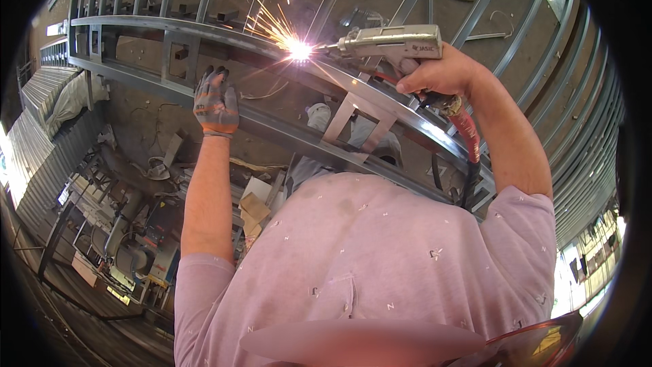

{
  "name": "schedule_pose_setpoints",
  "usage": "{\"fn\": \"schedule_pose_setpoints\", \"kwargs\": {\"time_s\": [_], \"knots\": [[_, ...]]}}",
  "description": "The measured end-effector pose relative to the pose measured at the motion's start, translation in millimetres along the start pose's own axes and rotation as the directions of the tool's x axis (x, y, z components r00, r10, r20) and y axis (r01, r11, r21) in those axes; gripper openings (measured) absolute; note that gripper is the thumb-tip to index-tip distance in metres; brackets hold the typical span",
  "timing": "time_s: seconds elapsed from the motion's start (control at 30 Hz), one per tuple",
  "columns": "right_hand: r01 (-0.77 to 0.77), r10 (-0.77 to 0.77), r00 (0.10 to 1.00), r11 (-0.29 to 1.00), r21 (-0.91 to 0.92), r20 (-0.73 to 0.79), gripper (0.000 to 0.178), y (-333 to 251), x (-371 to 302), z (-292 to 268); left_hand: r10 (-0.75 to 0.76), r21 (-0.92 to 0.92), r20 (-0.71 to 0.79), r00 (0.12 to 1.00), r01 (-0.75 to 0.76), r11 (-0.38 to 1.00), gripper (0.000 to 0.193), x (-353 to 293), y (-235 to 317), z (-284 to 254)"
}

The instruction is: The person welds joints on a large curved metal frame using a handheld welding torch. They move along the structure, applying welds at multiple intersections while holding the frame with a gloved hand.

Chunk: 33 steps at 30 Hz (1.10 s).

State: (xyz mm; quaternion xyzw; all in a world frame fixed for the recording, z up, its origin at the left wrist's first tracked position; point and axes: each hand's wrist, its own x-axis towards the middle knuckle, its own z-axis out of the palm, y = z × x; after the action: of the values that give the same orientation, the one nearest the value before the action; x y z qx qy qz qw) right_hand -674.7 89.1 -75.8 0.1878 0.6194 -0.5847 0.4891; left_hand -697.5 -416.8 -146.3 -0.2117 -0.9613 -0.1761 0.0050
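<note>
My bare right hand (441,73) is wrapped around the handle of a grey welding gun (390,41), with a red-and-black cable (464,129) hanging from its grip. The gun's nozzle points left at a bright weld spot (299,51) on the far rail of a metal frame (265,49), and orange sparks fly up and left. On the near rail (272,126) lies my left hand (217,102), in a grey and orange glove, its fingers stretched toward the far rail. Glare hides the nozzle tip and the metal right under it.
Rectangular metal brackets (324,134) join the two rails. Beyond the frame, rows of long metal bars (475,13) extend to the right. Corrugated sheets (51,139) are stacked at the left. Machinery and cables (129,245) stand at lower left, beside cardboard scraps (253,211).
</note>
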Motion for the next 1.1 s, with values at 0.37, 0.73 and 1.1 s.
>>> {"fn": "schedule_pose_setpoints", "kwargs": {"time_s": [0.37,0.73,1.1], "knots": [[-0.013,0.013,1.0,1.0,-0.003,-0.007,0.049,-2.6,-5.8,-2.0,0.015,0.009,-0.007,1.0,-0.015,1.0,0.028,0.9,-0.6,0.1],[-0.018,0.018,1.0,0.999,-0.037,-0.016,0.051,0.8,-6.8,-5.8,0.018,0.01,-0.007,1.0,-0.018,1.0,0.029,-0.5,0.0,0.2],[0.042,-0.042,0.999,0.999,0.008,0.02,0.048,5.5,-10.1,-9.1,-0.022,0.011,-0.019,1.0,0.022,1.0,0.03,-4.8,-5.9,5.2]]}}
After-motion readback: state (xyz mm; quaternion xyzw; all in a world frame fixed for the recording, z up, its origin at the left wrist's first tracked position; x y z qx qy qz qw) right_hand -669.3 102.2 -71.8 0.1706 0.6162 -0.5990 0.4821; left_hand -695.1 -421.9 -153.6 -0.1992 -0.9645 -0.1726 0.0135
